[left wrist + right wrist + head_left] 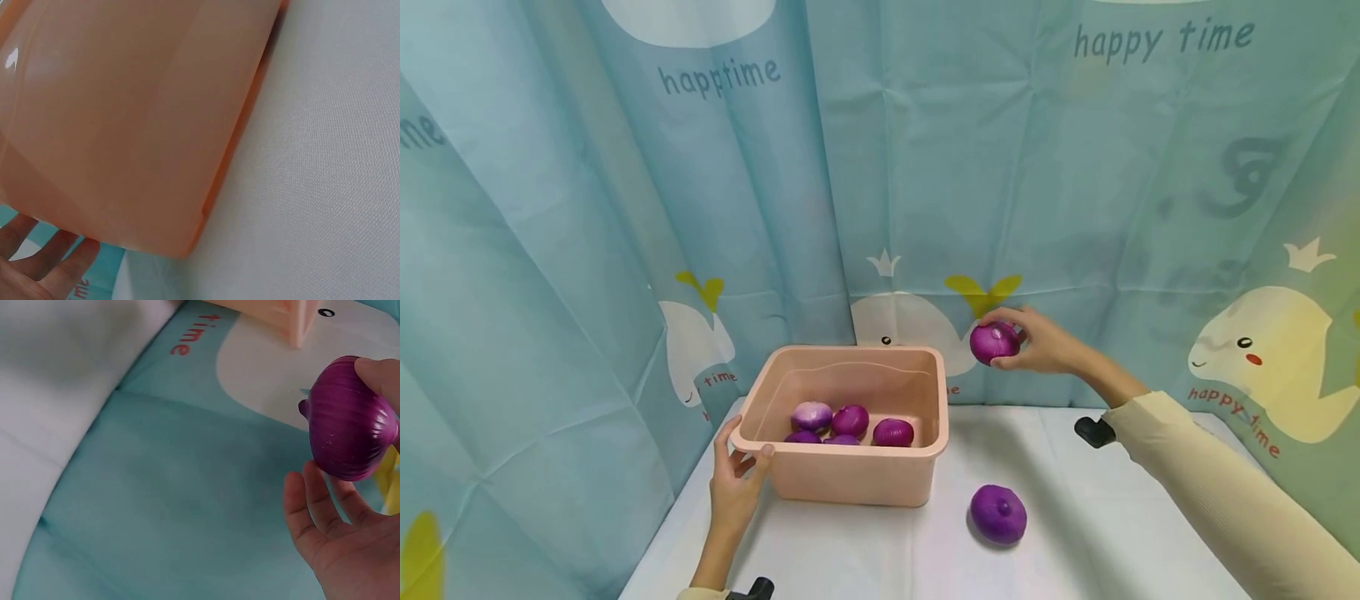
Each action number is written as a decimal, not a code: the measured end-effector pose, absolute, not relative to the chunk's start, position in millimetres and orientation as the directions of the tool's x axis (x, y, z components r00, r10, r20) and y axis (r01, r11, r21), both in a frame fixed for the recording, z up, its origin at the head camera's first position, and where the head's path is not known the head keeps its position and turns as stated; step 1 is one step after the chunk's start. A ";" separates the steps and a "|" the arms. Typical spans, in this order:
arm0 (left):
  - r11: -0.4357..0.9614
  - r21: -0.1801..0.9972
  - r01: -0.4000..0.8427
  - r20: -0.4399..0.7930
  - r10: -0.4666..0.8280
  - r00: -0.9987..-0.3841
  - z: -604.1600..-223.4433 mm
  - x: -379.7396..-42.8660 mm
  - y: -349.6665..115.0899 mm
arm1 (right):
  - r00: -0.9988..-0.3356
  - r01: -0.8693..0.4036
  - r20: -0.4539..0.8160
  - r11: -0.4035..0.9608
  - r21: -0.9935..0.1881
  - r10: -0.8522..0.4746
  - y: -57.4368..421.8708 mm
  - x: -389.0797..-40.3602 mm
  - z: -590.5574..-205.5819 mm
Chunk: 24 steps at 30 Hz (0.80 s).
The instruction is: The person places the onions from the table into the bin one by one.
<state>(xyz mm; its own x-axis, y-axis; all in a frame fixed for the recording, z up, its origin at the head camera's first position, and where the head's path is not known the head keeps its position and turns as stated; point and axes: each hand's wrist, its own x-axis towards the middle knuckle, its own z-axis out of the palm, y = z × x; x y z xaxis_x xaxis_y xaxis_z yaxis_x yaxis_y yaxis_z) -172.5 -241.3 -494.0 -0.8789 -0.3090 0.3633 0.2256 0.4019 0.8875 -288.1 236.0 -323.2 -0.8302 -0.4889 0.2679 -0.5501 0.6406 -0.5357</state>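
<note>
A purple onion [994, 342] is held up in the air by my right hand [1036, 340], to the right of the pink plastic bin [853, 475]. The right wrist view shows that onion [350, 422] between the thumb and the fingers. My left hand [735, 479] grips the near left corner of the bin's rim, its thumb on the front edge. Inside the bin lie several purple onions [850, 421], one of them paler, some partly hidden by the front wall. In the left wrist view the fingers [72, 265] rest along the bin's side [125, 125].
Another purple onion [998, 515] sits on the white tablecloth [865, 554], right of the bin and nearer to me. A blue curtain [1075, 167] with whale prints hangs close behind the table and along its left side.
</note>
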 end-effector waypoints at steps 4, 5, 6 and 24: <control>0.398 0.889 0.229 0.366 -0.313 -0.876 -492.8 -171.9 -241.4 | -0.838 -0.541 0.274 0.657 -0.525 -0.472 227.9 -288.1 -314.0; 0.400 0.887 0.230 0.367 -0.312 -0.876 -492.3 -171.6 -241.2 | -0.838 -0.542 0.276 0.660 -0.520 -0.471 225.6 -288.2 -312.4; 0.397 0.888 0.233 0.369 -0.311 -0.876 -492.3 -171.5 -241.2 | -0.839 -0.541 0.277 0.664 -0.516 -0.468 223.4 -288.3 -310.8; 0.376 0.898 0.228 0.354 -0.311 -0.882 -491.8 -171.7 -241.0 | -0.814 -0.570 0.253 0.636 -0.521 -0.523 159.9 -299.6 -307.1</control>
